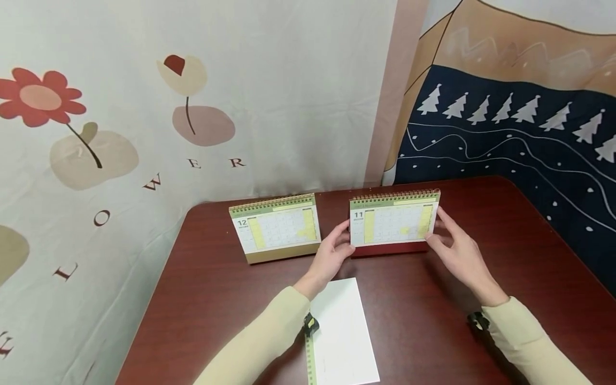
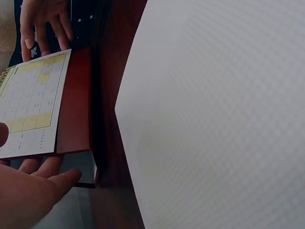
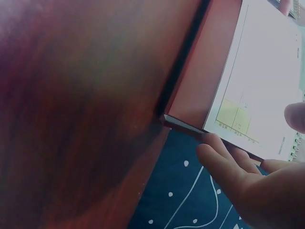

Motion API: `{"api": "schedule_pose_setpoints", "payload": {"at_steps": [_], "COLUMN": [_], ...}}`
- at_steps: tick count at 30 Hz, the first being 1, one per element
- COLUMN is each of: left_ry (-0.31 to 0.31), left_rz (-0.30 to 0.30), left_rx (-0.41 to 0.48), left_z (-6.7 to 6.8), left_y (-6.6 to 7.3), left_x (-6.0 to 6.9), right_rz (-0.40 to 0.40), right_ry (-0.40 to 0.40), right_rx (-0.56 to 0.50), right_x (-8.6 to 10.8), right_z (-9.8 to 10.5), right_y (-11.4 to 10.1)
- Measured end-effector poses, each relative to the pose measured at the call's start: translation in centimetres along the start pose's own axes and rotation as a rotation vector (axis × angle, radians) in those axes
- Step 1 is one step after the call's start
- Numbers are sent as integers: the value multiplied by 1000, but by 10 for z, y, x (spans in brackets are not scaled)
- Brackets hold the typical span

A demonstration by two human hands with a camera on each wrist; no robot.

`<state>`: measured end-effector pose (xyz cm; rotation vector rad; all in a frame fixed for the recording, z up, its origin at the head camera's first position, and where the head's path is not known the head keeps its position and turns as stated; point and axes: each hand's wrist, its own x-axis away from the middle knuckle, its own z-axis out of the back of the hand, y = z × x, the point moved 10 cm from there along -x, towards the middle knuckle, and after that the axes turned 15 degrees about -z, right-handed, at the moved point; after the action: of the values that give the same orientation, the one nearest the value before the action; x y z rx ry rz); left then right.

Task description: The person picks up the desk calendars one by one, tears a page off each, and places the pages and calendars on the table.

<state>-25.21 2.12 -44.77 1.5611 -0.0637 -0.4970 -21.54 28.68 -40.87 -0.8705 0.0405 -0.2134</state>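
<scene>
A desk calendar (image 1: 394, 224) with a red base and a page marked 11 stands on the table, its spiral binding on top. My left hand (image 1: 332, 254) holds its left side, and my right hand (image 1: 459, 256) holds its right side. In the right wrist view, the thumb (image 3: 296, 117) lies in front of the page while the other fingers are at the side edge. The left wrist view shows left fingers (image 2: 47, 168) at the calendar's open end. To the left stands a second desk calendar (image 1: 276, 230), gold-based and marked 12.
A white sheet or pad (image 1: 344, 331) with a green strip along its left edge lies flat, partly under the left forearm. The dark red wooden table (image 1: 202, 299) meets a pale printed curtain (image 1: 308, 107) behind and a dark blue one (image 1: 481, 139) at right.
</scene>
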Motion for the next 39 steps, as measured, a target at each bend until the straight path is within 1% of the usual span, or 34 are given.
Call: {"api": "schedule_pose_setpoints", "payload": {"at_steps": [2, 5, 7, 11, 13, 16, 22, 25, 29, 34, 39], "left_ry": [-35, -83, -120, -196, -223, -242, -259, -261, -244, -214, -150], "left_rz": [-18, -14, -18, -49, -72, -83, -94, -85, -81, -93, -104], "left_rx": [-21, -56, -63, -100, -128, -174, -258, -274, -246, -190, -151], "left_z": [-3, -6, -8, -13, -14, -13, -8, -6, -3, -1, 2], "left_y": [3, 3, 4, 7, 9, 11, 16, 16, 16, 17, 19], "left_x": [0, 1, 2, 0, -1, -1, 1, 3, 5, 7, 7], "right_rz": [3, 2, -1, -1, -2, -7, -5, -11, -24, -36, -43], "right_ry": [4, 4, 5, 1, -7, -20, -46, -55, -73, -100, -110], "right_rx": [11, 22, 27, 31, 31, 23, -13, -25, -48, -83, -103], "right_x": [-1, -1, 0, 1, 2, 3, 5, 7, 8, 8, 8], "right_z": [2, 5, 6, 8, 8, 9, 10, 10, 8, 6, 8], "right_y": [-2, -3, -4, -5, -4, -3, -5, -6, -4, -3, -2]}}
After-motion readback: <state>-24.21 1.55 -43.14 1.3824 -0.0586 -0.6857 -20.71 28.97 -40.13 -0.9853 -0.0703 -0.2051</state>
